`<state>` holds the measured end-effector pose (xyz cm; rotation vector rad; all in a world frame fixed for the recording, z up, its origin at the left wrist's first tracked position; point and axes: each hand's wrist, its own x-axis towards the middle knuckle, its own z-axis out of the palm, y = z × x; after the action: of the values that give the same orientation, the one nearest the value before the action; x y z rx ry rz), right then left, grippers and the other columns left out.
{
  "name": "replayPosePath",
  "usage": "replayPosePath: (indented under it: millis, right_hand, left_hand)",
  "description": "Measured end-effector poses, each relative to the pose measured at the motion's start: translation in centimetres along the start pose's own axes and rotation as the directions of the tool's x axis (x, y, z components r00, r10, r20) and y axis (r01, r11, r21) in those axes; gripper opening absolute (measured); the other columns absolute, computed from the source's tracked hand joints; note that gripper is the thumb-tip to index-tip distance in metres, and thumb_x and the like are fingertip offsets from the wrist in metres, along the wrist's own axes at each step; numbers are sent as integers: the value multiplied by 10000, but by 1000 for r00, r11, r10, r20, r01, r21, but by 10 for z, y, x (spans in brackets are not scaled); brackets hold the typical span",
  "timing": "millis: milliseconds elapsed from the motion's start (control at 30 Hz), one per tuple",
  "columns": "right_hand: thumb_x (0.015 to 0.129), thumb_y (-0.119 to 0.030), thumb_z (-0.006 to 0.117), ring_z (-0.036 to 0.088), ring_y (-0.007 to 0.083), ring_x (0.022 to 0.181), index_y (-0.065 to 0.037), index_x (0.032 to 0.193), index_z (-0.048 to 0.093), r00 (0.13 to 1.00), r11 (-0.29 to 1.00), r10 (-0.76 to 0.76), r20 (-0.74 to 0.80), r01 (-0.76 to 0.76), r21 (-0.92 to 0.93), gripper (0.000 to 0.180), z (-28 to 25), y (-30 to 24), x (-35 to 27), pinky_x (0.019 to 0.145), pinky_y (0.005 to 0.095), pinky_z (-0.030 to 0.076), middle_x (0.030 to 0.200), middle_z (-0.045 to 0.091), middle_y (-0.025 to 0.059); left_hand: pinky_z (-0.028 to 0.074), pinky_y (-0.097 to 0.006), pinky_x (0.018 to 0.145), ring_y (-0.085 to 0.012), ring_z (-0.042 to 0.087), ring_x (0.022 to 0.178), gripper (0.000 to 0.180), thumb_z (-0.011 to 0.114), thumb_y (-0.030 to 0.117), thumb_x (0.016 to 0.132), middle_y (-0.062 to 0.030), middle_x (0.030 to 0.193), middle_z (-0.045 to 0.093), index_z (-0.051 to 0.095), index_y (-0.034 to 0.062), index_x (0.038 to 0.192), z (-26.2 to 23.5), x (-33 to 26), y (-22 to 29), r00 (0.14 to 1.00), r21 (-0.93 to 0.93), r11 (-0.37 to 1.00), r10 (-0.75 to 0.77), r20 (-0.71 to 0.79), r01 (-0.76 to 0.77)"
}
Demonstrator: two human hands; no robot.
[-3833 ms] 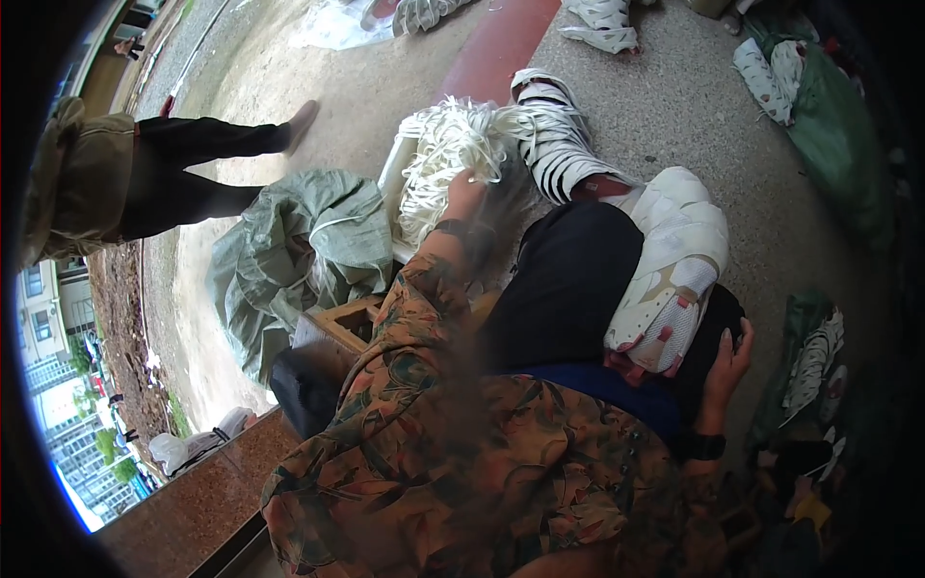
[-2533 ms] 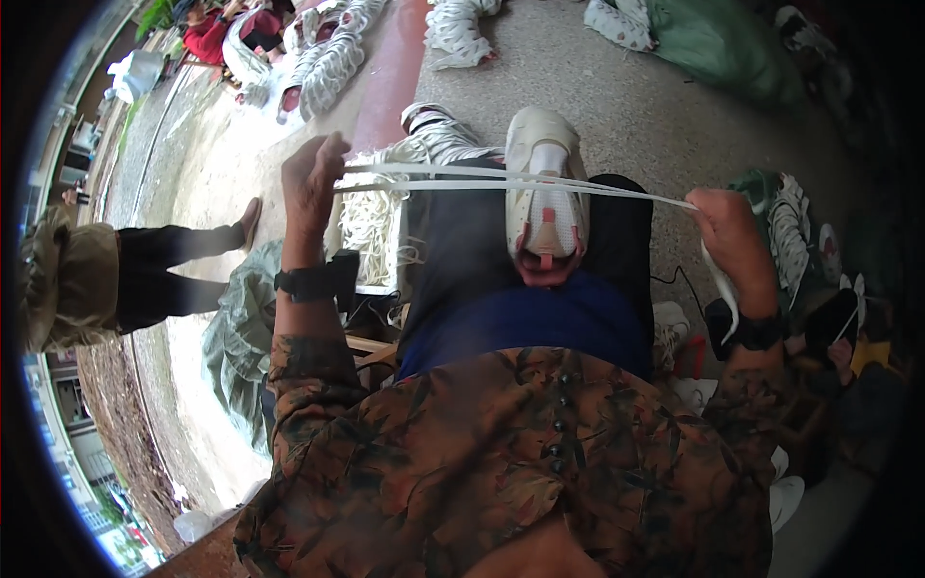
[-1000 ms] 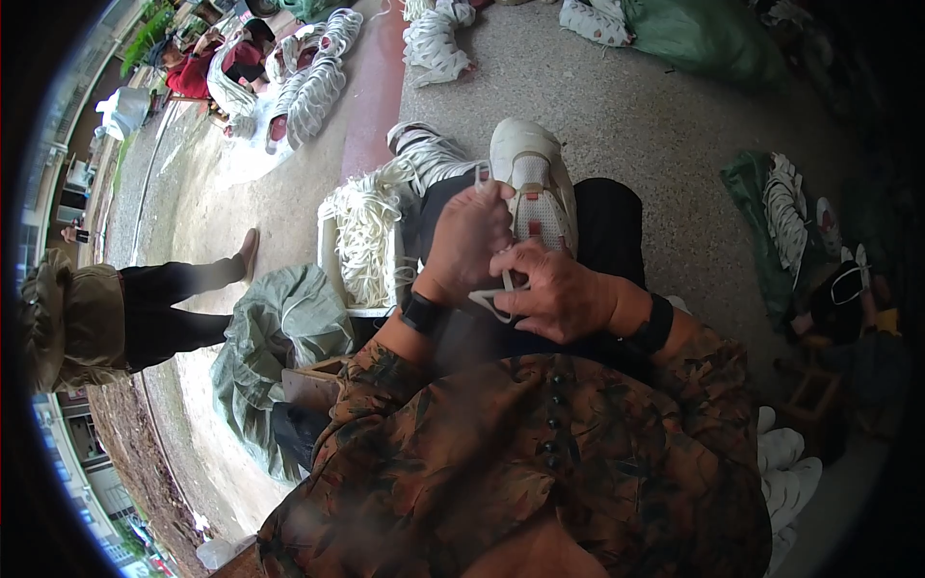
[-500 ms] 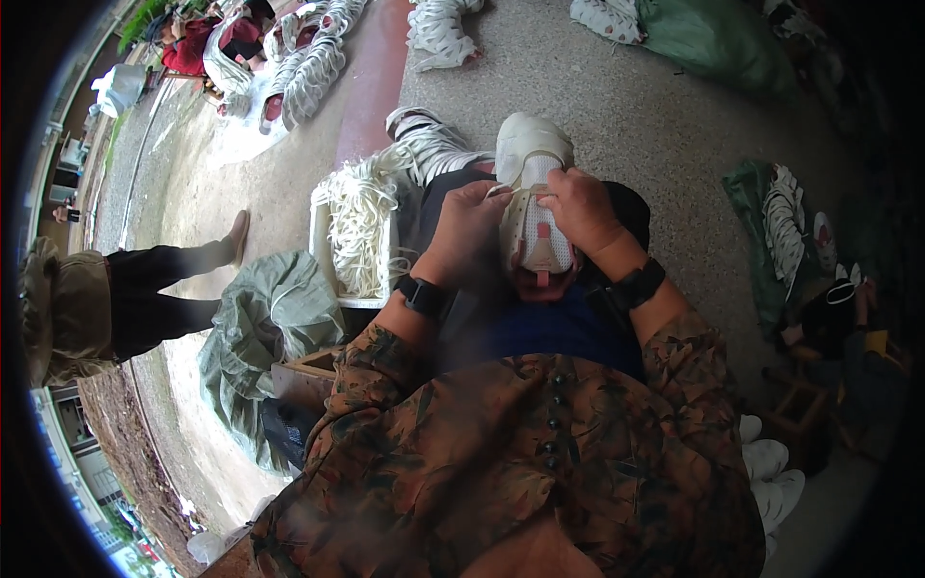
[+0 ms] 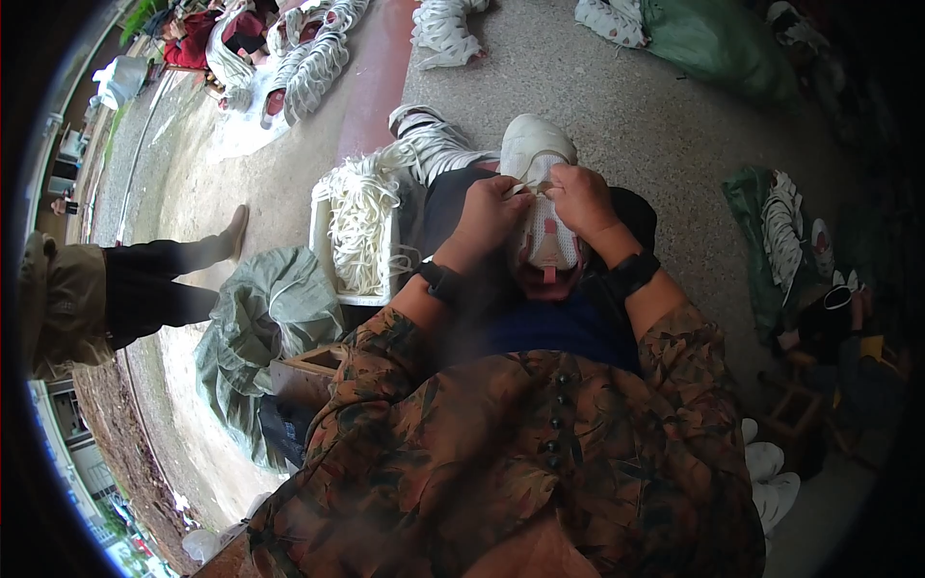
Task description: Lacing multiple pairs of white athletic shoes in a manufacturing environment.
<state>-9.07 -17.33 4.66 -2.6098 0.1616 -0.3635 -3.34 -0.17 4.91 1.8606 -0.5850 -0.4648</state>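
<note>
A white sneaker (image 5: 537, 142) with a mesh tongue and pinkish-red trim lies across my lap, toe pointing away from me. My left hand (image 5: 485, 214) is closed at the sneaker's left eyelet edge, pinching a cream shoelace (image 5: 521, 187) between thumb and fingers. On the other side of the tongue, my right hand (image 5: 583, 201) is closed too, its thumb and fingertips pinched at the lace by the right eyelet row. The lace spans a short gap between both hands. The fingers hide most of the eyelets.
Left of my knee stands a white bin (image 5: 319, 241) heaped with loose white laces (image 5: 361, 231). A grey-green sack (image 5: 265, 308) sits nearer. Stacked shoe uppers (image 5: 438, 144) lie beyond my knee. A person (image 5: 145, 284) stands at left; another person (image 5: 838, 313) sits at right.
My left hand has shifted slightly right and closer to my right hand, over the sneaker's tongue. The sneaker stays on my lap, nearly in place.
</note>
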Motion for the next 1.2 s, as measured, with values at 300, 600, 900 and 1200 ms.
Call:
replayPosePath:
  millis: [300, 600, 900, 1200]
  right_hand:
    - [746, -65, 697, 430, 185, 554, -22, 660, 434, 987, 957, 40, 154, -82, 278, 280, -7, 10, 1, 550, 356, 403, 581, 446, 93]
    - [745, -69, 701, 452, 208, 554, -21, 672, 442, 990, 959, 20, 140, -59, 278, 274, -5, 12, 0, 558, 359, 412, 583, 461, 90]
    - [744, -82, 701, 479, 225, 555, -19, 682, 458, 987, 949, 26, 158, -74, 306, 259, -5, 12, 1, 561, 361, 419, 594, 494, 105]
    - [750, -68, 659, 496, 217, 567, -12, 702, 485, 989, 943, 16, 148, -64, 325, 190, -9, 8, 3, 568, 359, 424, 603, 513, 108]
  left_hand:
    - [492, -403, 675, -352, 620, 738, 183, 638, 196, 770, -175, 763, 622, 649, 15, 794, 4, 12, -11, 977, 308, 932, 210, -28, -191]
    - [489, -408, 671, -361, 619, 730, 191, 632, 199, 781, -189, 760, 625, 641, 8, 795, 3, 11, -4, 992, 317, 943, 121, -38, -102]
    - [502, -383, 673, -293, 618, 778, 120, 587, 168, 806, -102, 822, 608, 684, 98, 820, 5, 21, -24, 955, 590, 754, 269, 124, -289]
    - [509, -387, 700, -293, 628, 779, 85, 600, 169, 786, -91, 817, 626, 652, 107, 813, -8, 32, -5, 891, 590, 668, 331, 310, -453]
